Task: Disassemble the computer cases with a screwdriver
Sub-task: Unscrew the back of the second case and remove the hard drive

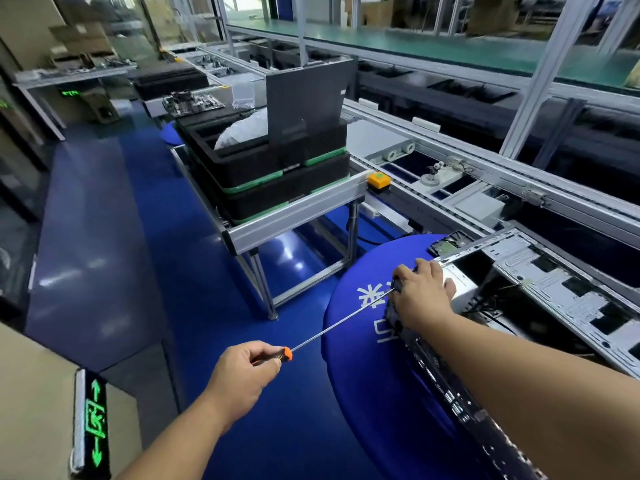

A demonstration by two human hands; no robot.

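Honestly, looked like the screw-driving step at the near end of the computer case point(512, 282), so a few thoughts on doing it right. Only the one head view to go on.

Head view: left hand point(242, 372) wrapped around the screwdriver point(329, 327) at its orange-collared handle, fingers curled tight on it. Long thin shaft ran up and to the right, tip landing right at the fingertips of the right hand point(420, 292). Right hand rested on the case's end corner, fingers bent over the edge, apparently steadying the tip or the case itself; couldn't tell whether anything was actually pinched there. Screw itself hidden under those fingers.

Tips, judging from that: keep the shaft dead in line with the screw, since a long shaft held way back at the handle wobbles easily and cams out. Push in while turning. Keep the guiding fingers beside the tip, not in front of it.

Case lay open-side up on the conveyor line point(450, 199) at the right, partly over a blue round cover point(356, 337), directly under the right hand and well apart from the left. Stacked black trays point(277, 168) sat further off on a side table.
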